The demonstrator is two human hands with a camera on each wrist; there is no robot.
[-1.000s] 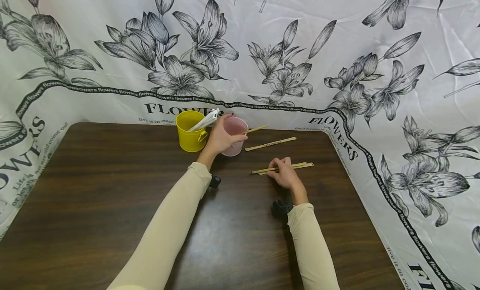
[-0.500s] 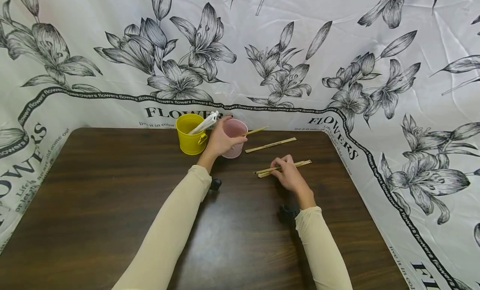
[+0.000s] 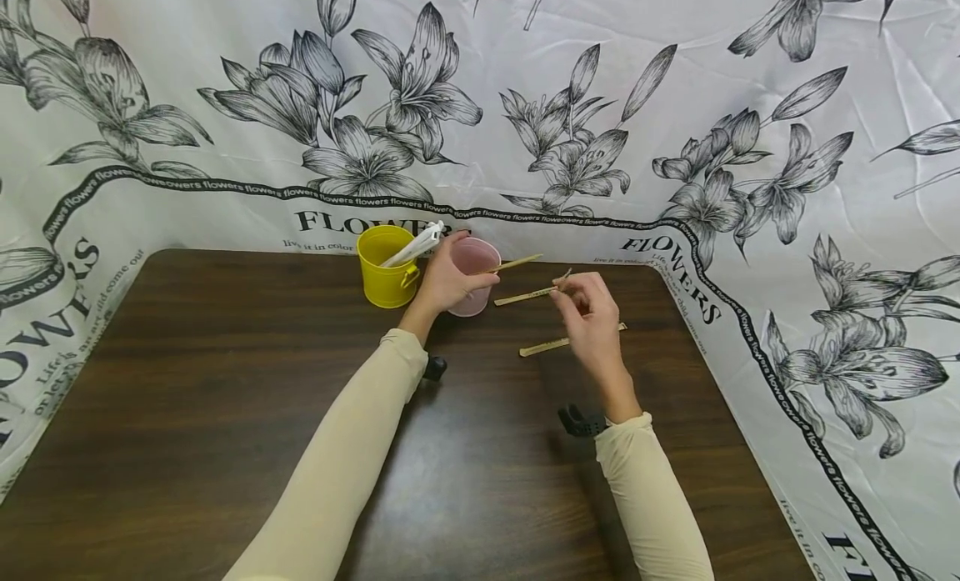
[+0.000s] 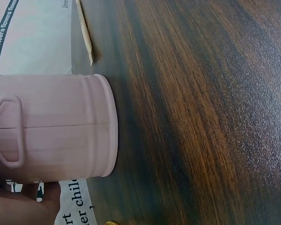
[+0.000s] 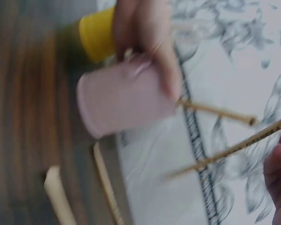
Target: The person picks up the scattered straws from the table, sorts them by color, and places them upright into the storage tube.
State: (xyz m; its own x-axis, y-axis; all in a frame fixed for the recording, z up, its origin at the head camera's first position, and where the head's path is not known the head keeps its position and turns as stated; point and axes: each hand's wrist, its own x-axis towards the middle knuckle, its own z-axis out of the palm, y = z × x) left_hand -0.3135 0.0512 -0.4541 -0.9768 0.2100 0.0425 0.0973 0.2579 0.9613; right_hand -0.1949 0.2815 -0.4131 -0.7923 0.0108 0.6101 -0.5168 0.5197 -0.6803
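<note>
My left hand (image 3: 444, 279) grips the pink bucket (image 3: 470, 304) by its rim, at the back of the table. A thin tan paper-wrapped stick (image 3: 519, 262) leans out of it to the right. My right hand (image 3: 597, 323) is raised a little to the right and pinches a similar tan paper-wrapped stick (image 5: 229, 149), which the right wrist view shows at a slant near the bucket. Two spots on the table hold more such wrapped sticks: a farther stick (image 3: 519, 298) and a nearer one (image 3: 543, 348), partly hidden behind my right hand.
A yellow bucket (image 3: 386, 285) with white wrapped sticks (image 3: 417, 244) in it stands left of the pink one. Behind the dark wooden table (image 3: 247, 381) hangs a white flower-printed cloth (image 3: 525, 31), along its back and right edges.
My right hand has lifted a wrapped stick from the nearer sticks and moved up and away from me, toward the pink bucket's level. The left hand keeps its hold on the bucket.
</note>
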